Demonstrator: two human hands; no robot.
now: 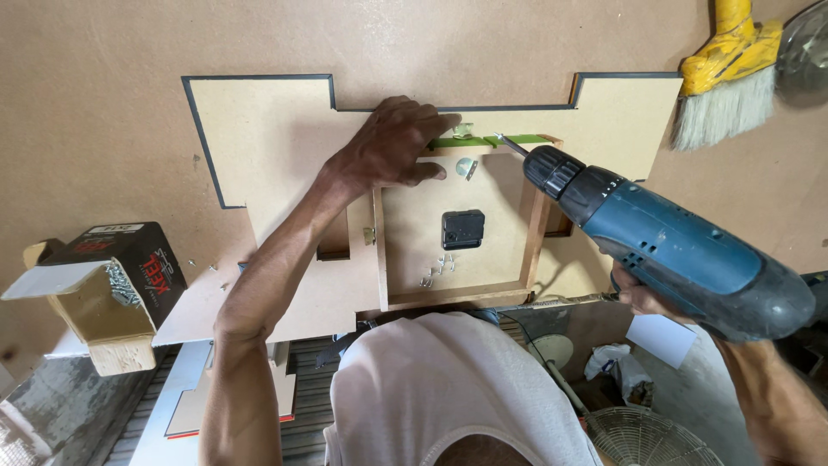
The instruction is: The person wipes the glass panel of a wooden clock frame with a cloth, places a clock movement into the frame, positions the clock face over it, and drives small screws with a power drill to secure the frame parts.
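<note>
My left hand (390, 145) presses flat on a cut fibreboard panel (259, 129), its fingertips at a green strip (492, 141) along the far rail of a shallow wooden frame (535, 229). My right hand (642, 298) grips a blue and black power drill (681, 246). The drill's bit touches the green strip close to the left fingertips. Inside the frame sit a black square clock mechanism (463, 229), a small round metal piece (465, 166) and several loose screws (438, 269).
An open cardboard box of screws (108, 280) stands at the left on the brown work board (103, 95). A yellow-handled brush (729, 78) lies at the top right. A fan grille (651, 440) and floor clutter lie below the table's edge.
</note>
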